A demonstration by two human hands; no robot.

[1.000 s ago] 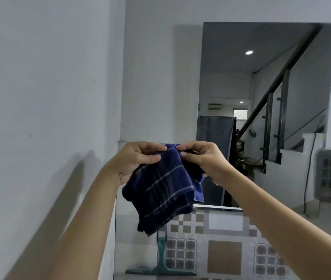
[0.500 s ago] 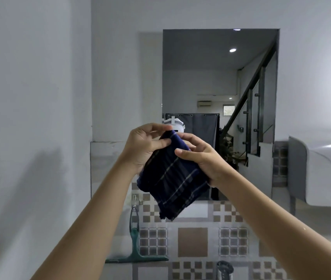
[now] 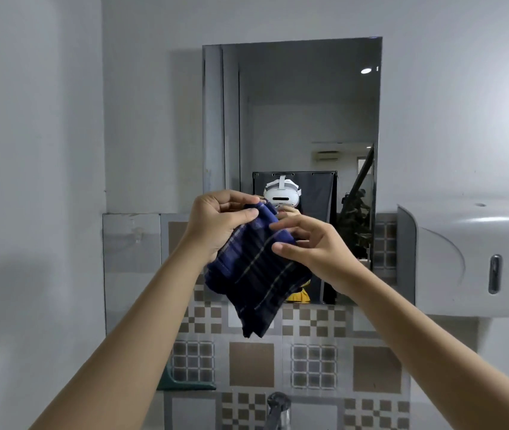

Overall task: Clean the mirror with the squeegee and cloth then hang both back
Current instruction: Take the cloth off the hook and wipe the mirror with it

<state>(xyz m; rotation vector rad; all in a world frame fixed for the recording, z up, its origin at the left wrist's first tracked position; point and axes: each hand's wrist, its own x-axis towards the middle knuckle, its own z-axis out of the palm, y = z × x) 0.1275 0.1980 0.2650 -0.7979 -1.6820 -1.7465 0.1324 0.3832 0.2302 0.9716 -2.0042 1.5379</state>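
A dark blue plaid cloth (image 3: 253, 274) hangs bunched in front of the lower part of the wall mirror (image 3: 293, 119). My left hand (image 3: 219, 221) grips the cloth's top edge, thumb across the front. My right hand (image 3: 312, 246) is at the cloth's right side with fingers spread; its thumb and fingertips touch the fabric. Only part of the green squeegee (image 3: 185, 383) shows, low on the tiled wall behind my left forearm; its handle is hidden.
A white wall dispenser (image 3: 470, 259) juts out at the right, close to my right arm. A chrome faucet (image 3: 278, 408) rises at the bottom centre. Patterned tiles (image 3: 312, 364) cover the wall below the mirror. A plain white side wall stands at the left.
The view has swung so the mirror now sits straight ahead and the dispenser shows. My right hand has loosened from a pinch to spread fingers. My left hand keeps its grip.
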